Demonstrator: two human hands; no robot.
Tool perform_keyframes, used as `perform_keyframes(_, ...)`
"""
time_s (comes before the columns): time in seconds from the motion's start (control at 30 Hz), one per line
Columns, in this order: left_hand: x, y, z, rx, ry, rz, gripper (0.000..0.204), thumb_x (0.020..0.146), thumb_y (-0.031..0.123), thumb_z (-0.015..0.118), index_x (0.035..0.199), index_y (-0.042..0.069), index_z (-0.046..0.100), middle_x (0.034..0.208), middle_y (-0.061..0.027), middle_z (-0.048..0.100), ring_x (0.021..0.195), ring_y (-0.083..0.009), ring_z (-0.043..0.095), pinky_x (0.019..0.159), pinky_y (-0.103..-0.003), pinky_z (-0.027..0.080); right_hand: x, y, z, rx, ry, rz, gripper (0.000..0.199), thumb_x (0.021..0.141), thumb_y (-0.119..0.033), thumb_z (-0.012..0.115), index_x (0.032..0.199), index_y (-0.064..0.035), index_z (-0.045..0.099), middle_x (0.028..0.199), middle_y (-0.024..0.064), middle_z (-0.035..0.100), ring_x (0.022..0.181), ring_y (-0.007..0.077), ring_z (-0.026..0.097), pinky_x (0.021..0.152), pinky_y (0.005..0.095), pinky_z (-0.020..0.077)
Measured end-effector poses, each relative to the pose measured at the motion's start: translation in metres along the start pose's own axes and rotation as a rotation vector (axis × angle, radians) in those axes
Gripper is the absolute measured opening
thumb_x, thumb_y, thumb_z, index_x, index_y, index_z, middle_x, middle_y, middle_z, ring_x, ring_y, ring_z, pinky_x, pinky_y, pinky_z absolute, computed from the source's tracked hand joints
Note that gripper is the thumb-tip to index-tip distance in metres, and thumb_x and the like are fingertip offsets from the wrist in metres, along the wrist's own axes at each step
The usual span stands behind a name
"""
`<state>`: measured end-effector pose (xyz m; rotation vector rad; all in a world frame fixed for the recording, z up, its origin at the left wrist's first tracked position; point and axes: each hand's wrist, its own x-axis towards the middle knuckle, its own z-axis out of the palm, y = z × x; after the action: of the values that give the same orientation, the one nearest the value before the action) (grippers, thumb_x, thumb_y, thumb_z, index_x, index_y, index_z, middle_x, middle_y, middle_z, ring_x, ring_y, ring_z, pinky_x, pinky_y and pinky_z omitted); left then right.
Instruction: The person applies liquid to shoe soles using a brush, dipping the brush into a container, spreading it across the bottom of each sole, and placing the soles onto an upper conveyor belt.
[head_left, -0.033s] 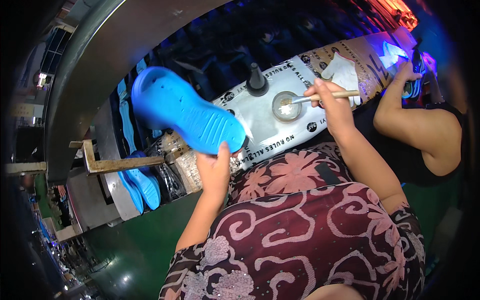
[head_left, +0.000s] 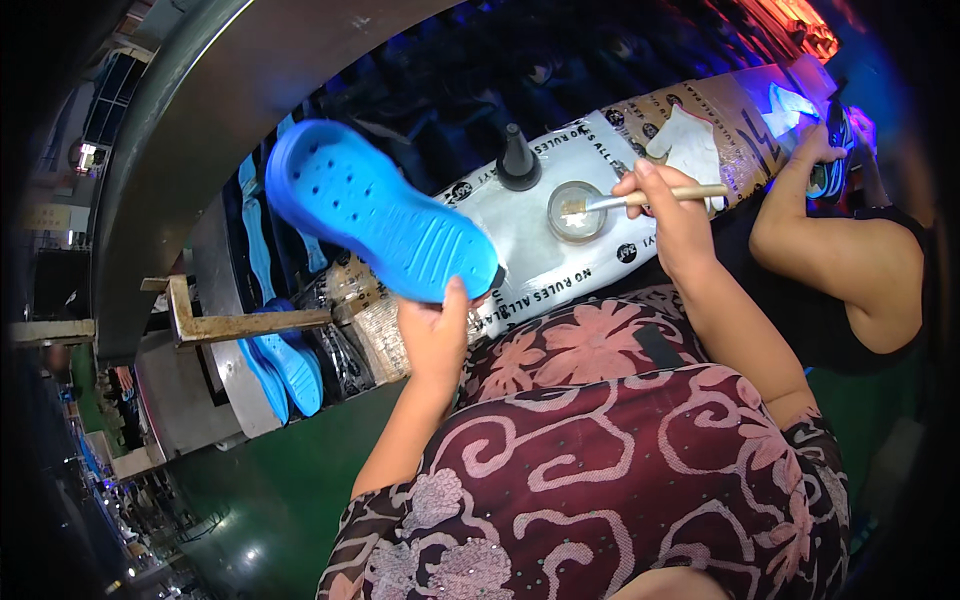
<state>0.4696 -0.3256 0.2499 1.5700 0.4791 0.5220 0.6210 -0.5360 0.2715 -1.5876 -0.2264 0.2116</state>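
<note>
My left hand (head_left: 435,335) grips a bright blue clog-like shoe (head_left: 380,225) by its near end, with the ribbed, holed underside facing up. My right hand (head_left: 670,215) holds a wooden-handled brush (head_left: 655,196). Its bristles rest in a small round glass dish (head_left: 576,211) of pale liquid. The dish stands on a white printed sheet (head_left: 560,270) that covers the work surface in front of me.
A black cone-shaped nozzle (head_left: 517,160) stands left of the dish and a white glove (head_left: 690,145) lies behind it. More blue soles (head_left: 290,370) lean by a rusty metal bracket (head_left: 240,322) at left. Another person's arm (head_left: 840,250) works at right.
</note>
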Motion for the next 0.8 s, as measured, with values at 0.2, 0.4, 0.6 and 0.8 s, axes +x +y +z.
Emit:
perform_keyframes(0.2,0.001,0.005,0.016,0.039,-0.048,0.059,0.028,0.083,0.004,0.059,0.108,-0.005,0.052,0.097,-0.0119,0.062,0.083,-0.0172,0.062,0.076,-0.029,0.05,-0.023,-0.027,0.018,-0.219,-0.3,-0.707,0.021,0.085,-0.015,0.06,0.069,-0.0037,0.066,0.057,0.0064,0.055,0.056,0.0222,0.051,0.081,0.0358,0.0447)
perform_keyframes(0.4,-0.003,0.01,0.023,0.095,-0.092,0.263,0.02,0.079,0.002,0.061,0.098,-0.003,0.059,0.092,-0.0108,0.064,0.083,-0.0168,0.062,0.076,-0.029,0.048,-0.024,-0.022,0.028,-0.286,-0.27,-0.811,0.018,0.081,-0.015,0.063,0.066,-0.0043,0.064,0.056,0.007,0.052,0.056,0.0249,0.05,0.077,0.0374,0.0446)
perform_keyframes(0.6,-0.002,0.008,0.024,0.178,-0.011,0.456,0.016,0.074,-0.002,0.06,0.09,-0.002,0.06,0.079,-0.0119,0.064,0.071,-0.0195,0.063,0.067,-0.03,0.049,-0.026,-0.023,0.022,-0.449,-0.247,-0.837,0.019,0.079,-0.014,0.064,0.063,-0.0048,0.062,0.055,0.0071,0.051,0.057,0.025,0.052,0.073,0.0379,0.0453)
perform_keyframes(0.8,-0.001,0.015,0.026,0.217,-0.041,0.515,0.015,0.072,-0.004,0.06,0.088,-0.003,0.06,0.077,-0.0118,0.064,0.069,-0.0199,0.063,0.065,-0.03,0.049,-0.024,-0.023,0.029,-0.321,-0.251,-0.859,0.015,0.078,-0.013,0.065,0.066,-0.0049,0.064,0.057,0.0059,0.052,0.057,0.0244,0.053,0.073,0.0376,0.0454)
